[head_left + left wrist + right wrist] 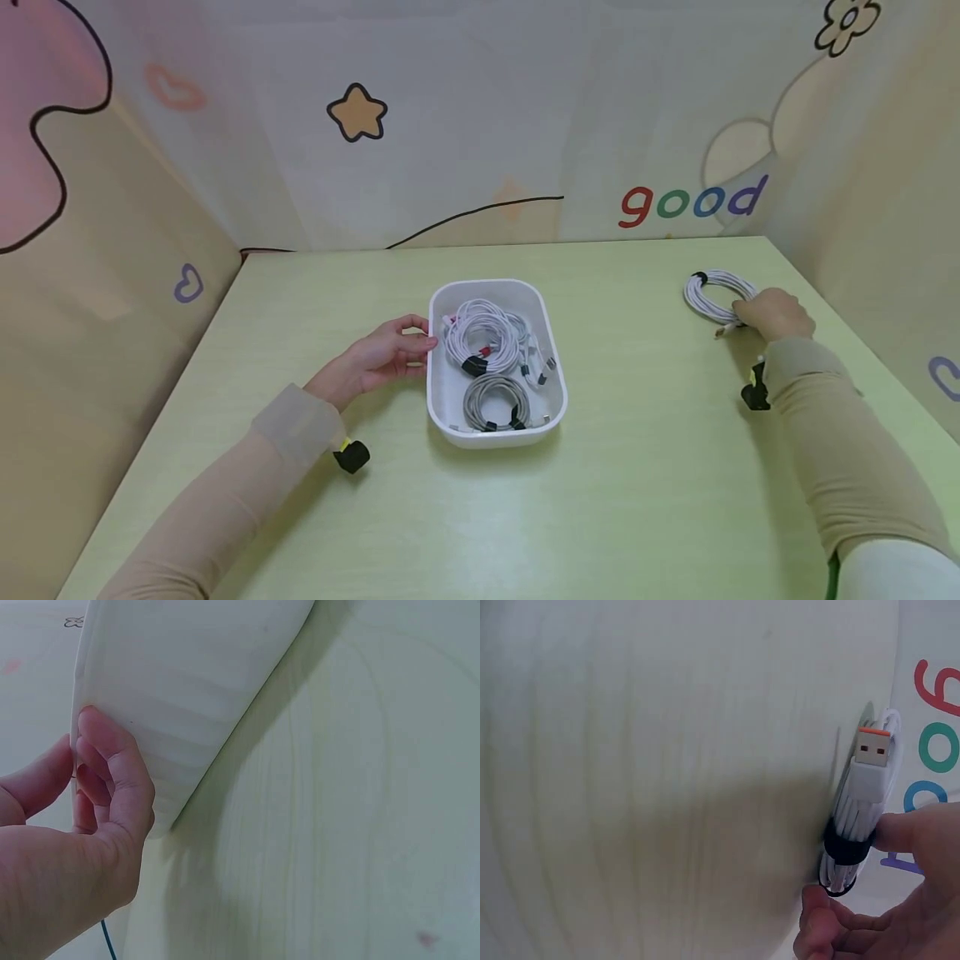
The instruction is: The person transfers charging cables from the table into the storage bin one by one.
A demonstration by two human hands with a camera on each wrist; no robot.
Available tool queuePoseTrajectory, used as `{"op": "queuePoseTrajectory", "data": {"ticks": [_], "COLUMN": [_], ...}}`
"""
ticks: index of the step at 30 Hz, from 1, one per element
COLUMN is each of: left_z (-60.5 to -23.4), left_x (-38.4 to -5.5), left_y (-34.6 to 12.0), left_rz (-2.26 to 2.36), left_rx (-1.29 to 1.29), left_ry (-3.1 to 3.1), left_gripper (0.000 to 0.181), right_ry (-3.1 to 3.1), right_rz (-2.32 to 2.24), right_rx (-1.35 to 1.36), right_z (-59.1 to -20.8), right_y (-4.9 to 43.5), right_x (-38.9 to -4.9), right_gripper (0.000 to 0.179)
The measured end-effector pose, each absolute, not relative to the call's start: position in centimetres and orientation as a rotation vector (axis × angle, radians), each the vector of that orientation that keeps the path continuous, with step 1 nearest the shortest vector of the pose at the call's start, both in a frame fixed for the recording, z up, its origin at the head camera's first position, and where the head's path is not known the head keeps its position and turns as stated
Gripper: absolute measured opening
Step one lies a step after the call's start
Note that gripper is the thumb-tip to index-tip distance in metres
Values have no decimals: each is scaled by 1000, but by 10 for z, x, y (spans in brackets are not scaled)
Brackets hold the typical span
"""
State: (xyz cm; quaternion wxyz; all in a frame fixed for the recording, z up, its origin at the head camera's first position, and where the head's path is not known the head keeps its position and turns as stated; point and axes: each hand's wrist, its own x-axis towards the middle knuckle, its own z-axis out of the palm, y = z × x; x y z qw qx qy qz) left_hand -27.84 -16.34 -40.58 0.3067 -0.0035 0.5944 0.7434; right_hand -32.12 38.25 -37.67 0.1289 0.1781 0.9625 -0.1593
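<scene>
A white plastic bin (555, 367) stands mid-table with coiled cables inside. My left hand (380, 354) pinches its left rim, and in the left wrist view the thumb lies inside the rim while the fingers (112, 761) curl against the outer wall. Over at the far right, my right hand (776, 314) grips the near-right side of a white coiled USB cable (705, 308). The right wrist view shows that coil's USB plug (871, 761) with an orange edge, and a black tie (846, 844) between thumb and fingers. Whether the coil is lifted off the table I cannot tell.
Inside the bin lie a large white cable coil (468, 329) with a black tie and a grey cable coil (474, 412) nearer me. Several plugs show at the bin's right side. Printed fabric walls (465, 125) border the pale green table (630, 500) at back and sides.
</scene>
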Motion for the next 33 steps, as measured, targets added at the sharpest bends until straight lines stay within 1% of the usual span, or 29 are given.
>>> {"op": "queuePoseTrajectory", "data": {"ticks": [3, 6, 13, 15, 23, 27, 33], "left_z": [-406, -406, -406, -406, -404, -403, -404], "left_x": [-279, -279, -279, -279, -279, -279, -279], "left_y": [-163, -162, -162, -162, -162, -162, -162], "left_rz": [1963, 1971, 1972, 1970, 1969, 1966, 1957], "left_rx": [-13, -10, -10, -16, -38, -29, -29], "left_ry": [1579, 1574, 1562, 1560, 1554, 1553, 1568], "left_gripper": [22, 21, 21, 21, 22, 21, 23], "right_ry": [2801, 2841, 3017, 3063, 3079, 3055, 2986], "right_rz": [-481, -523, -694, -745, -887, -986, -1114], "right_rx": [525, 528, 516, 518, 593, 571, 525], "right_z": [-378, -379, -384, -383, -376, -374, -374], "right_y": [383, 384, 386, 385, 381, 379, 375], "right_x": [-320, -319, -321, -323, -328, -328, -324], "right_gripper": [53, 49, 31, 29, 32, 30, 32]}}
